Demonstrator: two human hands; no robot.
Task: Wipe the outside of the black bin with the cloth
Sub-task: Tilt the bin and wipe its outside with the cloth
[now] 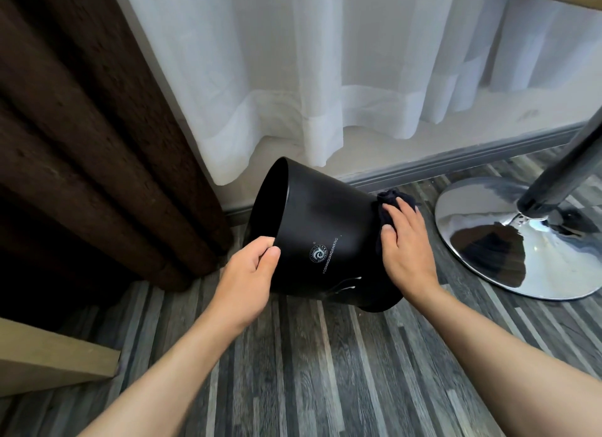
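I've got the black bin point(322, 231) tipped on its side, held off upright above the striped wood-look floor point(325, 371), open mouth facing left toward the brown curtain point(81, 143), base pointing right toward the chrome stool base point(521, 238). I can't tell whether its lower edge touches the floor or is lifted clear.

Left hand point(247, 273): clamped on the bin's rim at the lower near side of the mouth, thumb on the outer wall, fingers curled over the lip into the inside. Grasping the bin.

Right hand point(404, 244): palm flat, fingers spread and pressing a dark cloth point(387, 202) against the bin's base end. Cloth is bunched, pokes out above the fingertips and along the thumb side. It's a press hold more than a fist; hand is not clenched.

On the bin's outer wall facing me: a small round logo point(317, 253) with a line of pale lettering beside it, too small to read reliably. Below that, near the bin's base end, a few pale streaks or drips point(347, 285).

Behind the bin: white sheer curtain point(325, 62) hanging to just above a grey skirting board point(456, 159). Stool's chrome pole point(566, 166) rises to the right of the bin. Left of the bin, down by the frame's edge, a corner of light wood furniture point(49, 361).
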